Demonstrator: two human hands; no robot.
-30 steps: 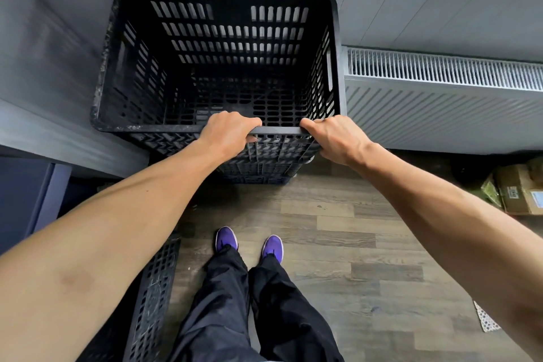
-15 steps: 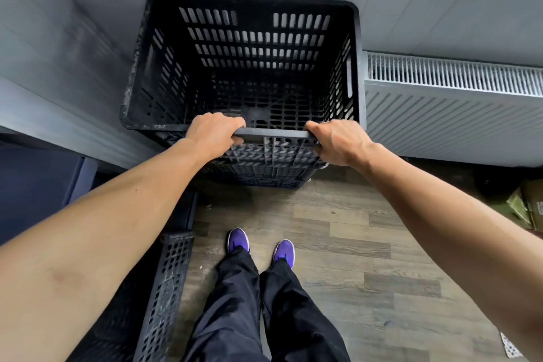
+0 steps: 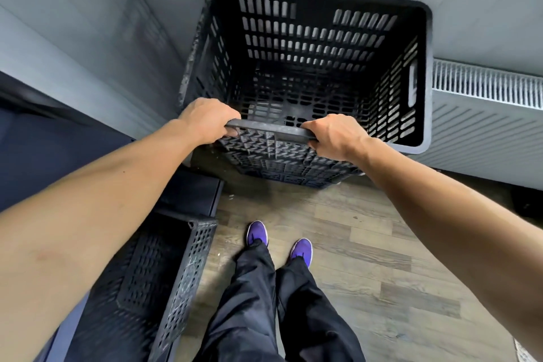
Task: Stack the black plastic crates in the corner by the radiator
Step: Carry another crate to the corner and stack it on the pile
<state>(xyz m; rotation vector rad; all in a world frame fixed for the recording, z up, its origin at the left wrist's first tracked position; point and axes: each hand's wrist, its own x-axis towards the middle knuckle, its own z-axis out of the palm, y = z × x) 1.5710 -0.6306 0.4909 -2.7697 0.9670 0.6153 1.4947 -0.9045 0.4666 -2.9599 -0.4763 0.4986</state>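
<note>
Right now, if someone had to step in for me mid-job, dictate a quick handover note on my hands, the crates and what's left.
Left hand: shut on the near rim of the tall black slotted plastic crate.
Right hand: shut on the same rim, further right.
That crate sits in the corner, grey wall behind and on its left, white ribbed radiator on its right. Lattice below its near wall suggests it rests on at least one crate; the count cannot be told.
Another black perforated crate waits on the wood-look floor, lower left.
Left to do: settle the held crate, let go, add the waiting one.

Bare forearms, black loose trousers (image 3: 258, 303), purple shoes (image 3: 257, 233) with dark toes
</note>
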